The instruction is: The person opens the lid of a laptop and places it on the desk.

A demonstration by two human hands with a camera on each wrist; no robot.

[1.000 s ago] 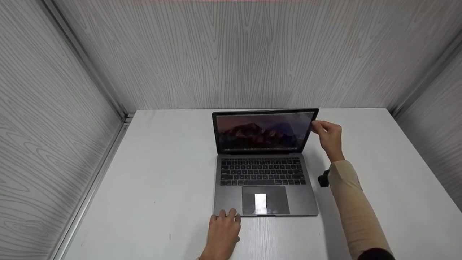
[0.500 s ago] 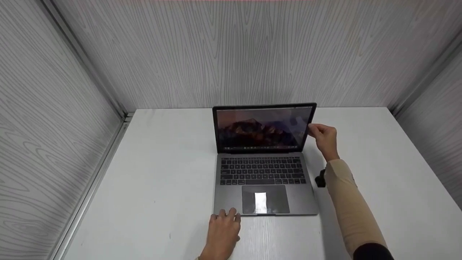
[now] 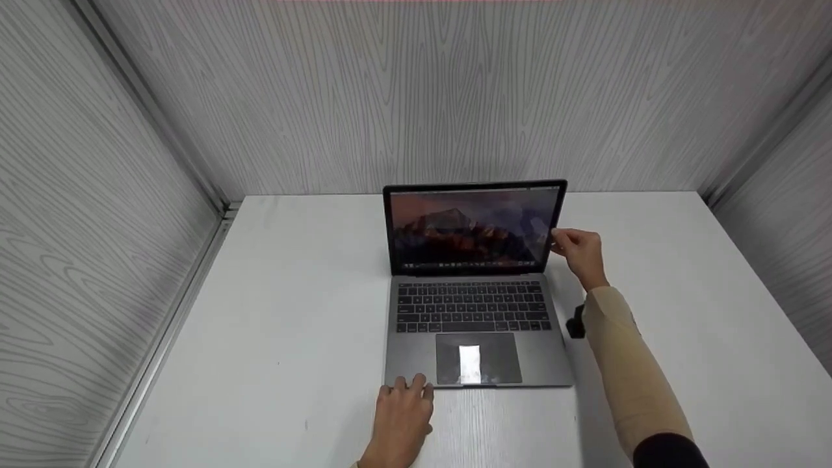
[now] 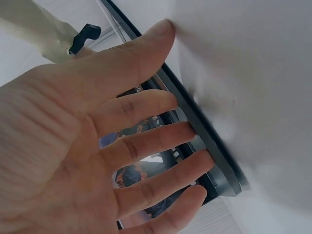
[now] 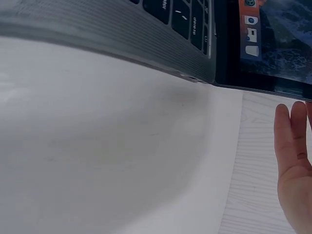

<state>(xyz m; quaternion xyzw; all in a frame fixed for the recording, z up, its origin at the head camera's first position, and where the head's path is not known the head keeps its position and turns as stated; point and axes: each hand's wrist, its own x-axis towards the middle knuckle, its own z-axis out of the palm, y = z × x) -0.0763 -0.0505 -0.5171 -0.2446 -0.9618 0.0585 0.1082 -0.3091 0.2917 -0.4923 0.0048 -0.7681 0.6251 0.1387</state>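
Observation:
A grey laptop [image 3: 543, 357] lies in the middle of the white table with its screen [image 3: 471, 227] raised and lit, showing a mountain picture. At the screen's right edge, my right hand [image 3: 582, 257] pinches the rim with thumb and forefinger. The right wrist view shows other fingers [image 5: 292, 131] of that hand extended just beside the rim. My left hand [image 3: 402, 419] rests its fingertips on the front left edge of the laptop's base. Its fingers [image 4: 146, 146] are spread and only slightly bent in the left wrist view.
The white table [image 3: 292, 292] meets a wood-grain back panel [image 3: 455, 97] close behind the screen. Side panels with metal rails stand left and right. A small black piece [image 3: 575, 323] shows beside the right sleeve [image 3: 630, 364].
The screen has tilted further back, its top edge now higher in the head view. My right hand has moved slightly left and down along with its edge. My left hand stays put.

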